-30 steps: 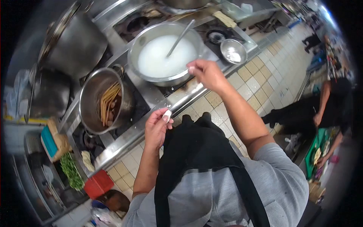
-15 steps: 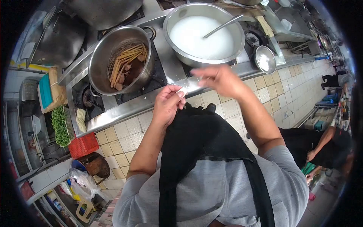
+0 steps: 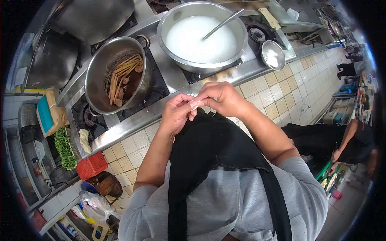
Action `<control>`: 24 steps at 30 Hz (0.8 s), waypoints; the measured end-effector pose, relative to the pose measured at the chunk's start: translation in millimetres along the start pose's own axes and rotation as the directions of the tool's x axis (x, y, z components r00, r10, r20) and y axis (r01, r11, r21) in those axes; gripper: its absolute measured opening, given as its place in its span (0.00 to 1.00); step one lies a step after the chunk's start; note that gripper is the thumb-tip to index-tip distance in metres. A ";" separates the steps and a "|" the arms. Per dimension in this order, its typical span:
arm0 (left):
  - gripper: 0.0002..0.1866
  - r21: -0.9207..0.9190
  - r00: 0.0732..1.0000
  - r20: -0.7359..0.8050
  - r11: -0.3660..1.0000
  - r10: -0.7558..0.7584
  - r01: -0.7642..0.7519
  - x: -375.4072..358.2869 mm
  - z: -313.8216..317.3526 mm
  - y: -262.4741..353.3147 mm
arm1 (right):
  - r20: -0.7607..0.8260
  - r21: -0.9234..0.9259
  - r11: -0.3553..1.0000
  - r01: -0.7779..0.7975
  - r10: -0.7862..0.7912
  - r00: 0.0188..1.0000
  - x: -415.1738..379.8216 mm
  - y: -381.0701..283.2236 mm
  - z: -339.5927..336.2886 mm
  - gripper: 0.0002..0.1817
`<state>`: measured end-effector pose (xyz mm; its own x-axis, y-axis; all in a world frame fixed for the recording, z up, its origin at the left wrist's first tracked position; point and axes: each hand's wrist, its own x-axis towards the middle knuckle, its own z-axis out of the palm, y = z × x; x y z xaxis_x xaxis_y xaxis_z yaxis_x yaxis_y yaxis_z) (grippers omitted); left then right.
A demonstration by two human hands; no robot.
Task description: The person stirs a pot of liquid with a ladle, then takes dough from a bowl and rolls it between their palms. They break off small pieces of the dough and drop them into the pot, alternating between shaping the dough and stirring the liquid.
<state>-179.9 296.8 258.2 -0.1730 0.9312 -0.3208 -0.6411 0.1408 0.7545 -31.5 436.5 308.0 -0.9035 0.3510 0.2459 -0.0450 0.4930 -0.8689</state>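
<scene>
My left hand [image 3: 175,114] pinches a small whitish piece [image 3: 194,106] just in front of the apron. My right hand [image 3: 226,99] meets it there, fingertips pressed against the same piece, which they mostly cover. Its kind is too small to tell. Beyond my hands, a wide steel bowl [image 3: 161,40] of cloudy white liquid stands on the stove, a metal handle [image 3: 223,24] sticking out of it. To the left, a deep pot [image 3: 91,72] holds brown liquid with lemongrass-like stalks [image 3: 120,76] and several brownish chunks.
A shiny small bowl [image 3: 273,55] rests at the stove's right edge. Left are a folded cloth [image 3: 85,140], leafy greens [image 3: 65,148] and a red basket [image 3: 91,165]. Large pots [image 3: 94,20] stand behind. Another person [image 3: 321,138] works at the right over a green board.
My right hand has swung left and down to join my left hand at the whitish piece. The view has shifted slightly, so the stove appears farther left.
</scene>
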 end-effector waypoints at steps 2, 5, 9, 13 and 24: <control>0.06 -0.082 0.998 -0.004 0.995 0.063 -0.063 1.2 2.3 4.4 | -0.012 0.047 0.999 -0.010 0.010 1.000 0.0 6.4 -4.0 0.07; 0.05 -0.141 0.991 -0.037 0.981 0.127 -0.131 1.2 -1.1 11.0 | -0.067 0.584 0.757 -0.294 0.405 0.912 -0.6 16.5 -15.9 0.07; 0.05 -0.180 0.992 -0.026 0.976 0.122 -0.125 -2.9 -3.7 10.1 | -0.082 0.726 0.632 -0.270 0.469 0.879 -1.0 25.4 -27.7 0.10; 0.06 -0.187 0.993 -0.029 0.976 0.112 -0.115 -3.5 -6.2 4.4 | -0.085 0.733 0.626 -0.267 0.473 0.877 -1.5 29.6 -32.2 0.11; 0.10 -0.219 0.983 -0.050 0.958 0.178 -0.184 -5.7 -14.1 1.4 | -0.211 0.477 0.828 -0.296 0.435 0.875 5.5 13.5 -59.1 0.10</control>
<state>-190.3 287.0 253.0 -0.3213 0.9234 -0.2098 -0.7460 -0.1104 0.6568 -11.8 492.1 323.1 -0.7206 0.6896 -0.0719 0.0273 -0.0754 -0.9968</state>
